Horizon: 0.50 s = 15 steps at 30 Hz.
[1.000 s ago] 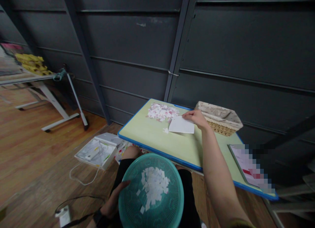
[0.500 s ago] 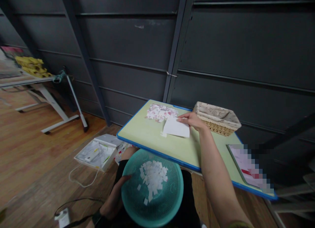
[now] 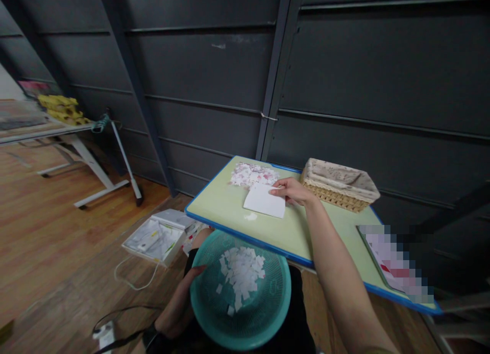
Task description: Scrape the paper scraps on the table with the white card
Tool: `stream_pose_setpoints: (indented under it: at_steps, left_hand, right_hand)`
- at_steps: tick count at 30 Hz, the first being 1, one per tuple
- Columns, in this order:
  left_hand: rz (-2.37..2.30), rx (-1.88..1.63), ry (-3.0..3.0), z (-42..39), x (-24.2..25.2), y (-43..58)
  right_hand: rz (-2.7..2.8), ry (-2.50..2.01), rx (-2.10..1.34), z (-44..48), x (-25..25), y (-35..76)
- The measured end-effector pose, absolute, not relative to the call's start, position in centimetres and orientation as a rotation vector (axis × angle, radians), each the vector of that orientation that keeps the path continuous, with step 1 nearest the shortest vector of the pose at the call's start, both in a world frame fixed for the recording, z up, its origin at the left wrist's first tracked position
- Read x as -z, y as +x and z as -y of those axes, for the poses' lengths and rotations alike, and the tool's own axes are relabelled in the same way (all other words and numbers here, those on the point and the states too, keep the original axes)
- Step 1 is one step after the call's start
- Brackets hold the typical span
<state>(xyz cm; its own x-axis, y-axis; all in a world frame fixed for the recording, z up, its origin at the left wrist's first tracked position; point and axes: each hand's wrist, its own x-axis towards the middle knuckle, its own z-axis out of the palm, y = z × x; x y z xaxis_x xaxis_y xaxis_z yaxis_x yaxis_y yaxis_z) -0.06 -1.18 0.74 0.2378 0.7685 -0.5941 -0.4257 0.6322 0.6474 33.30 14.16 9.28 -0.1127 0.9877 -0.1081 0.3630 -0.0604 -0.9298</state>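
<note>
On my lap rests a round green plastic basket (image 3: 268,318) with many small white paper pieces (image 3: 242,272) inside. My left hand (image 3: 184,293) grips its left rim, thumb over the edge. Over the pale green table (image 3: 214,201), my right hand (image 3: 293,190) pinches a white sheet of paper (image 3: 264,201) by its right side. Just behind the sheet lies a pile of white and pinkish paper scraps (image 3: 253,174). A small white scrap (image 3: 250,217) lies on the tabletop in front of the sheet.
A cloth-lined wicker basket (image 3: 333,197) stands at the table's back right. A tablet-like object (image 3: 386,257), partly blurred out, lies by the right edge. An open white box (image 3: 168,247) and a power strip (image 3: 105,336) are on the floor at left. A dark panelled wall (image 3: 206,68) rises behind.
My right hand has moved the sheet slightly left and nearer me over the table. My left hand still grips the basket. The view has shifted a little.
</note>
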Motion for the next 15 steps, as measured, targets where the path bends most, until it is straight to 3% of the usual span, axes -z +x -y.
stream_pose_setpoints:
  at_steps: [6,15]
  left_hand:
    - [-1.016,-0.76,0.392,1.4,-0.2,-0.5]
    - [-1.026,-0.79,0.398,1.3,0.7,-0.8]
  right_hand:
    - [1.599,-1.456,-1.239,-14.2,-9.1,33.7]
    - [1.371,-1.527,-1.06,-14.4,-9.0,33.1]
